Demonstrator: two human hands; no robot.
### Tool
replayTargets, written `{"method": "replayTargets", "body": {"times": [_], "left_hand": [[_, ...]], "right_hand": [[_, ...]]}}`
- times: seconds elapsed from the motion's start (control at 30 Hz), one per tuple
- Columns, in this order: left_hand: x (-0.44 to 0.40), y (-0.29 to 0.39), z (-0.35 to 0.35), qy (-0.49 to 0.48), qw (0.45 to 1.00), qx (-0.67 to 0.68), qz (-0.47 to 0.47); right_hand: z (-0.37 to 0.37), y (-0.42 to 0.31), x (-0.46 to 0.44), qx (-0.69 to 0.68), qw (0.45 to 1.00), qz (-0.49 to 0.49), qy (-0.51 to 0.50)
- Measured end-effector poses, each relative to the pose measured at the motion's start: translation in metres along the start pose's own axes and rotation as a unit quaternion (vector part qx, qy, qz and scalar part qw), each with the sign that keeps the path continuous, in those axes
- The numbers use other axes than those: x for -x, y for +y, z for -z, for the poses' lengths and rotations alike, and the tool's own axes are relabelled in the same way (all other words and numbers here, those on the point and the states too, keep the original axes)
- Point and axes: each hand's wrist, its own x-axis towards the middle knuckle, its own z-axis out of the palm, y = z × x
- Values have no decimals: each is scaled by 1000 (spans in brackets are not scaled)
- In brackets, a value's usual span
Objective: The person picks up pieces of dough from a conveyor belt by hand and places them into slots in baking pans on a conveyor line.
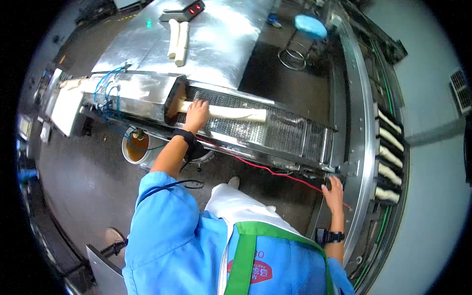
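Observation:
A long pale dough roll [238, 114] lies along the mesh conveyor belt [287, 130], its left part reaching to the opening of a metal housing [142, 91]. My left hand [196, 115] is over this roll close to the opening, with its fingers curled round the dough. Off the right end of the conveyor, my right hand [335, 194] is held with its fingers apart and holds nothing. It is nearest to the metal frame and a red cord [275, 172]; whether it touches them I cannot tell.
Two dough pieces [179, 42] lie on the steel table [216, 54] beside a scale with a red display [195, 7]. Several dough strips [389, 155] sit in dark trays at right. A bucket of brownish liquid [129, 153] stands under the conveyor. A blue-topped stool [310, 27] is behind.

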Motion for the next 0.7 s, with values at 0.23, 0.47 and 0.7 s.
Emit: {"method": "replayTargets", "body": {"times": [0.23,0.47,0.7], "left_hand": [[-24,3,32,-186,980,-9,-71],[-8,33,27,-141,978,-24,-154],[30,53,27,-42,982,123,-137]], "right_hand": [[-9,-27,2,11,998,19,-65],[-33,-84,-57,16,988,137,-76],[-83,-194,-138,126,939,318,32]]}}
